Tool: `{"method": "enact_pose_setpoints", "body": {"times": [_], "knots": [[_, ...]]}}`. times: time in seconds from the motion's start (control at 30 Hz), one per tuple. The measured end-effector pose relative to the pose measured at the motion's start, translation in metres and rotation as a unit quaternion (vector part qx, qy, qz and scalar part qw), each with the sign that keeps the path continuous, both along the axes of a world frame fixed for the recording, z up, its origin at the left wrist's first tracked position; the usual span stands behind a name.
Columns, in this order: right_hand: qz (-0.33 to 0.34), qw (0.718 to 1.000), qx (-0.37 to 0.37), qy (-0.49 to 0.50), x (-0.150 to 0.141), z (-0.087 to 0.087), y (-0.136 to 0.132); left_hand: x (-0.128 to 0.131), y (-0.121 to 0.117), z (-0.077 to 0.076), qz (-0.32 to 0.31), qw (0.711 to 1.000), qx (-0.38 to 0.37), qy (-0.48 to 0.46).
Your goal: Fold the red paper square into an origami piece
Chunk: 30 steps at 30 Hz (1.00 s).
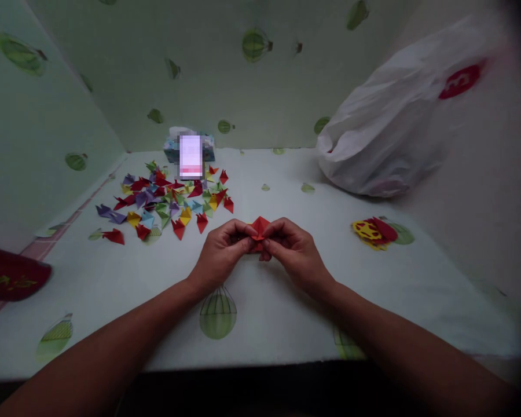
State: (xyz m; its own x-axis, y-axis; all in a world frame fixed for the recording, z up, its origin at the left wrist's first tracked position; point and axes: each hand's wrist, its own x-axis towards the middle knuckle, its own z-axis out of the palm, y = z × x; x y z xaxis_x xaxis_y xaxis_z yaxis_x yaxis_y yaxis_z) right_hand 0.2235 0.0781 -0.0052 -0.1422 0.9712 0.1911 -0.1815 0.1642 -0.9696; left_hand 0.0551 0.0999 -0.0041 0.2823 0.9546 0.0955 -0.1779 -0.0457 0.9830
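Between my two hands, over the middle of the table, is a red-orange piece of folded paper [260, 226]. My left hand [226, 246] pinches its left side between thumb and fingers. On the other side, the thumb and fingers of my right hand [290, 246] are closed on it too. The paper has creases and a raised peak at the top; its lower part is partly hidden by my fingertips. To the left lies a spread-out heap of small folded paper pieces [160, 200] in red, yellow, purple, blue and green.
Behind the heap, a phone [191, 155] with a lit, blurred screen leans before a tissue box [171, 152]. A white plastic bag [373, 133] stands at the back right. Red and yellow cut-out pieces [373, 231] lie at right. A dark red object [15, 273] sits at the left edge.
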Motion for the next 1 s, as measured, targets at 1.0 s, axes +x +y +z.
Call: {"method": "enact_pose_setpoints", "body": {"times": [1.0], "knots": [[-0.022, 0.999, -0.024, -0.04, 0.0067, -0.0065, 0.0038, 0.0022, -0.004, 0.0005, -0.035, 0.996, 0.006, 0.077]]}}
